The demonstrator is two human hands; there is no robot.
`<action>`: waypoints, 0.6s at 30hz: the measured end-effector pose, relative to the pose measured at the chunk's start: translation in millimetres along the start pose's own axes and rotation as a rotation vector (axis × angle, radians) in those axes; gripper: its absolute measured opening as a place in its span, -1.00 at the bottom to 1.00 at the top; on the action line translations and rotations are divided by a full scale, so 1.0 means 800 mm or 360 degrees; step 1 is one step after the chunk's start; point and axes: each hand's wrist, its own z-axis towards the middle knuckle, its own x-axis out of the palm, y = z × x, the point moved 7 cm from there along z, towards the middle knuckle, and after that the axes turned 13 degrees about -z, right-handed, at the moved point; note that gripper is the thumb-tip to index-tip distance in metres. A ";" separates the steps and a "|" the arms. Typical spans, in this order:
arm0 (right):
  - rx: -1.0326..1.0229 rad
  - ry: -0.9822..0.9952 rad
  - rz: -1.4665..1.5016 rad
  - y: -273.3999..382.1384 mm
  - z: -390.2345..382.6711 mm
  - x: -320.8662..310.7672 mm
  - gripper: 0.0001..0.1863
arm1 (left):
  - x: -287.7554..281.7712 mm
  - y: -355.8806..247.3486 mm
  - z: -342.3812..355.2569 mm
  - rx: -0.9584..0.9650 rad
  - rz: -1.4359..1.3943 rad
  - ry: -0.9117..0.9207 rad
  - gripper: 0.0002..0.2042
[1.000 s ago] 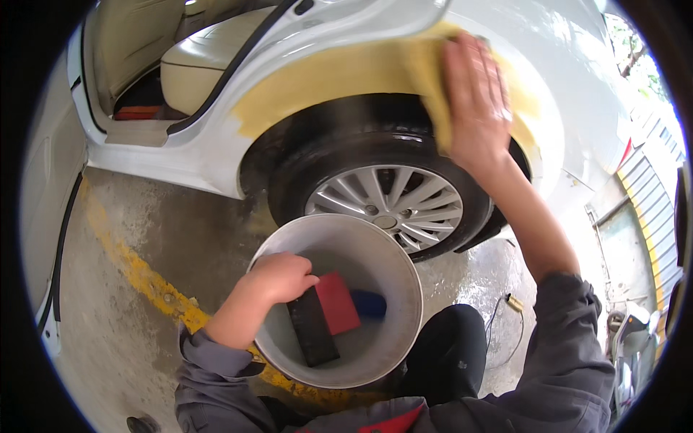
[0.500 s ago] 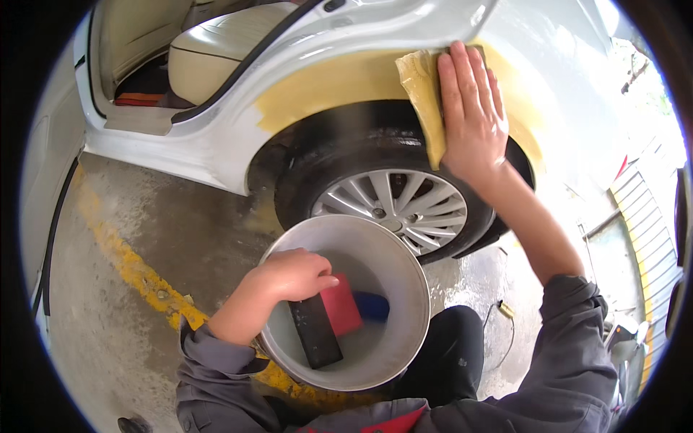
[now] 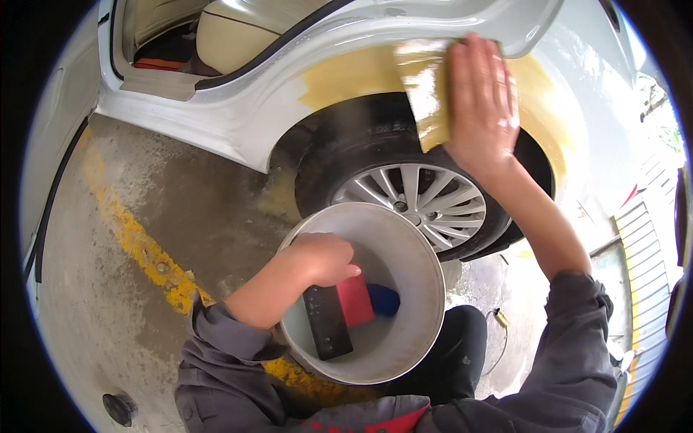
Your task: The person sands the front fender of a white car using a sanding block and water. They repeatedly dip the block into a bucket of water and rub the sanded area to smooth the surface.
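Note:
My right hand [image 3: 482,108] lies with fingers stretched along a yellow, shiny wet sheet of sandpaper [image 3: 424,90], holding it against the car's rear fender above the wheel. Around the arch, a yellowish patch of body filler [image 3: 346,78] covers the white paint. Over the bucket [image 3: 427,310], my left hand [image 3: 326,258] is closed at the upper ends of a black sanding block [image 3: 329,330] and a flat red block [image 3: 356,302], side by side. Its fingertips are mostly hidden. A blue object [image 3: 383,299] lies beside them in the bucket's cloudy water.
The tyre [image 3: 317,173] and silver alloy wheel [image 3: 409,184] stand just behind the bucket. At upper left is an open door gap with a cream seat [image 3: 238,36]. A yellow line [image 3: 148,252] crosses the wet floor. A thin hose [image 3: 503,339] lies right of my knee.
My view has shifted, moving the car and bucket slightly rightward in it. The sandpaper's free part now faces me more broadly and shines. My left hand stays at the blocks.

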 end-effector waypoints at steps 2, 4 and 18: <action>-0.0069 -0.0189 0.0173 0.053 0.022 0.008 -0.23 | -0.002 0.001 0.007 -0.0021 0.0032 -0.0005 -0.59; -0.0310 -0.0134 0.0157 0.128 0.039 0.019 -0.35 | -0.002 0.013 0.008 0.0015 -0.0027 -0.0087 -0.61; -0.0534 -0.0125 0.0068 0.187 0.046 0.034 -0.35 | -0.001 0.014 0.008 0.0141 -0.0086 -0.0191 -0.60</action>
